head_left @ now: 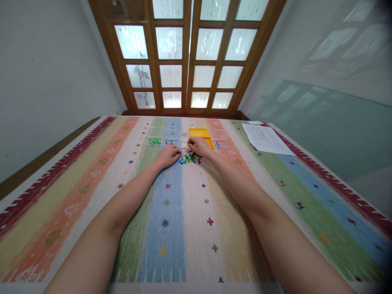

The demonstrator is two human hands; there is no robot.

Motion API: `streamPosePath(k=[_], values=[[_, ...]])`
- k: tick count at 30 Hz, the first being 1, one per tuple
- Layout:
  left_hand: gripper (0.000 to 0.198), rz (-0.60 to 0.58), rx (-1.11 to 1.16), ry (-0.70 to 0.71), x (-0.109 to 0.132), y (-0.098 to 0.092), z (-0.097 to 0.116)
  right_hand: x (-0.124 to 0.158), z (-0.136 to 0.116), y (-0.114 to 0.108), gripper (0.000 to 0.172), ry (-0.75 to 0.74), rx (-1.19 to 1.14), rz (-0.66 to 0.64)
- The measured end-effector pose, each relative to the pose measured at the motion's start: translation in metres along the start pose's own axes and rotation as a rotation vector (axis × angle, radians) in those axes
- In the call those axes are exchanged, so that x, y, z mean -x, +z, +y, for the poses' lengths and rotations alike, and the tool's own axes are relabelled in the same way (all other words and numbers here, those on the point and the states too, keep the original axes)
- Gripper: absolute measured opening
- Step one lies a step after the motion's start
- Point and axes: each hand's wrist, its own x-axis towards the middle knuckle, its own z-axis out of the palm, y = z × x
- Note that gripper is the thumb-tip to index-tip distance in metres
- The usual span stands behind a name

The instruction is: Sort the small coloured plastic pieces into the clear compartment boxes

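Beside 1 multicoloured pile of pieces (190,159), the left hand (168,156) is loosely curled, the right hand (199,146) bunched; grip contents cannot be determined.

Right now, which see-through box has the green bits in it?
The leftmost clear box, beyond the left hand: green pieces lie in it, while the rightmost clear box holds blue ones.

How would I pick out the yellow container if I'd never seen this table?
Find the striped tablecloth, then look toward its far end, by the wooden glass-paned doors. There, partly behind the right hand, sits the yellow container; its solid yellow colour sets it apart from the see-through containers on either side.
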Motion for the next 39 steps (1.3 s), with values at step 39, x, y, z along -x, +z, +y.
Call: streamPosePath(k=[39], values=[[0.022, -0.018, 0.068, -0.021, 0.0, 0.001, -0.001, 0.03, -0.001, 0.011, 0.02, -0.081, 0.004, -0.067]])
